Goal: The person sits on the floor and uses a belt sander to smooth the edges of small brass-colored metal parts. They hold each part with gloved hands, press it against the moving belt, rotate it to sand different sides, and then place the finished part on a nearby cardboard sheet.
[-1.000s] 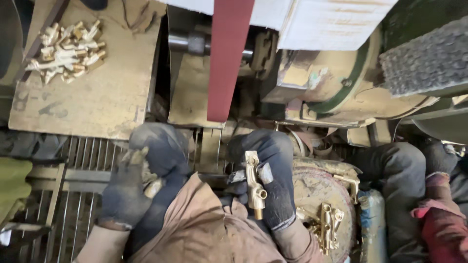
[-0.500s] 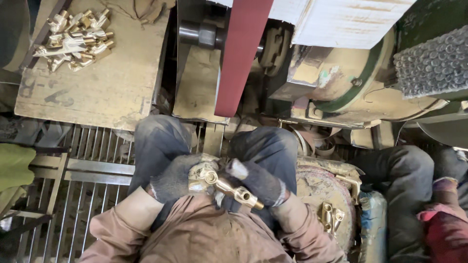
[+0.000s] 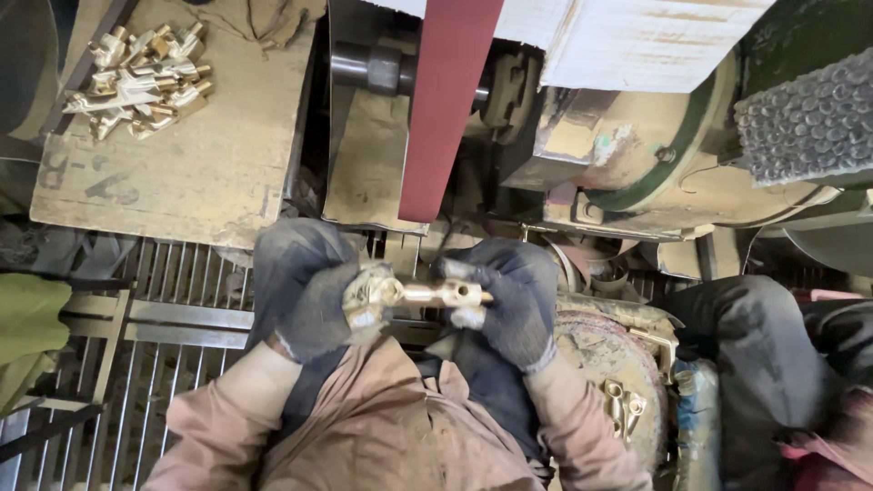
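Observation:
I hold a brass tap fitting (image 3: 420,293) level between both gloved hands, just above my knees. My left hand (image 3: 326,307) grips its thicker end. My right hand (image 3: 505,305) pinches the narrower end with fingers and thumb. Directly beyond the fitting a red sanding belt (image 3: 444,109) runs down from the grinding machine (image 3: 637,155). Both gloves are dark and dusty, and my sleeves are brown.
A pile of brass fittings (image 3: 141,77) lies on a wooden board (image 3: 191,173) at the upper left. A few more brass parts (image 3: 623,405) rest on a round drum (image 3: 605,355) at my right. Another person's dark-trousered leg (image 3: 764,373) is at the right. A metal grate (image 3: 155,336) lies below.
A second ago my right hand alone held the fitting upright and my left hand was open and apart. The left hand has come in and gripped it, and the fitting has turned level.

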### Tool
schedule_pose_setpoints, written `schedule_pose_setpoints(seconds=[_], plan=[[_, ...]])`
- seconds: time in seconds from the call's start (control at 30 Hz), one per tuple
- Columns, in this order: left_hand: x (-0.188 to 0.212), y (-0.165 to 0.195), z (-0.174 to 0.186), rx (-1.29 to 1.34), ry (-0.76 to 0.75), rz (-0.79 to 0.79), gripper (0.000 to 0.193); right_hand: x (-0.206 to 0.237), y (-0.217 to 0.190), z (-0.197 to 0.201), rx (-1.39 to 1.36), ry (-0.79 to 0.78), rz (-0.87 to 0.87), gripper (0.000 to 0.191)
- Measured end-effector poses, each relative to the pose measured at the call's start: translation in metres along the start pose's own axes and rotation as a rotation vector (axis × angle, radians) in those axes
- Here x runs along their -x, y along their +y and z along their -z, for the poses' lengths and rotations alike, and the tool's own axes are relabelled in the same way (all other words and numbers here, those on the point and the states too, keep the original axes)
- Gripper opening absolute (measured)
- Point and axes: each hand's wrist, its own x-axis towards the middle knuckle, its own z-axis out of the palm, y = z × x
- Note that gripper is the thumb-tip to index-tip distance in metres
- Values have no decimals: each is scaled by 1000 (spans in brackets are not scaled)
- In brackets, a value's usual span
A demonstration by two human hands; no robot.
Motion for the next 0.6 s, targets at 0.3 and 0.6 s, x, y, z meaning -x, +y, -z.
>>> schedule_pose_setpoints(seconds=[0.3,0.6], plan=[[-72,-36,28,-399,160,-130,33,-92,33,24,230,83,90,50],[-86,-53,30,-63,157,21,29,-102,34,18,-171,33,-29,50]])
